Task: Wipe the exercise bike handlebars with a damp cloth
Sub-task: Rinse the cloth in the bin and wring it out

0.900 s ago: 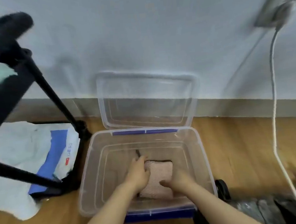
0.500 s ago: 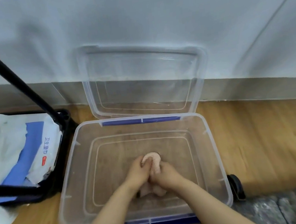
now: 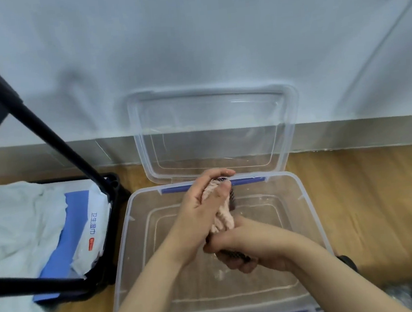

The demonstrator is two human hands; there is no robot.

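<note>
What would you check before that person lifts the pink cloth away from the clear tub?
1. Both hands hold the cloth: ok, left hand at top, right hand at bottom.
2. Cloth over the tub, so drips land inside: ok.
3. Cloth wrung to damp, not dripping: cannot tell.
4. Lid open, out of the way: ok.
5. Handlebars within reach: cannot tell; only a black frame shows on the left.

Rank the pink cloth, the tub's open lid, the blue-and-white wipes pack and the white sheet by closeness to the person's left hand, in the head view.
1. The pink cloth: gripped in the left hand itself.
2. The open lid: standing up just beyond the hand.
3. The wipes pack: on the floor, off to the left.
4. The white sheet: farthest left, past the pack.
</note>
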